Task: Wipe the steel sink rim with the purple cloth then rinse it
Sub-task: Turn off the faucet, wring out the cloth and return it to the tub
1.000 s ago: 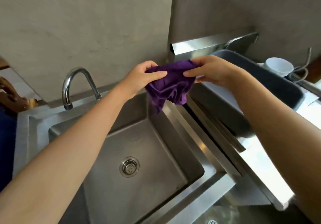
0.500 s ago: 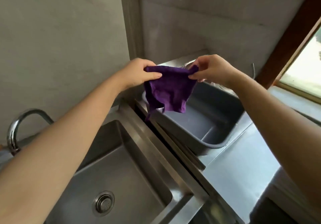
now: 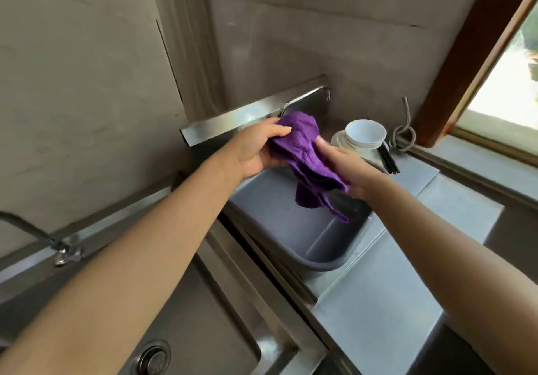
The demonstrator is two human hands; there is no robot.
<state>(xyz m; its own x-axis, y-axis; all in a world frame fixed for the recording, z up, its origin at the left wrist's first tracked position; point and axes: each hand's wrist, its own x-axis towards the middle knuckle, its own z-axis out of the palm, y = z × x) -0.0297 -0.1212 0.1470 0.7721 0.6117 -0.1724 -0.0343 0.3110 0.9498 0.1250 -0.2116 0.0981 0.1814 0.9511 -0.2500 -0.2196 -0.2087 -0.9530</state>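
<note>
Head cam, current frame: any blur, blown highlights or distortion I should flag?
Head view: the window at right is blown out to white. The faucet at the left edge is smeared by motion blur. The purple cloth at centre reads fairly sharp. The wide-angle lens tilts and bows the wall seam.

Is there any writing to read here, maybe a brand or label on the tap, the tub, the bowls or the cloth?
None: no word, number or logo can be read in this view.
The purple cloth, grey tub, white bowls and steel sink rim show plain surfaces.
The tap is blurred; any mark on it cannot be told.
</note>
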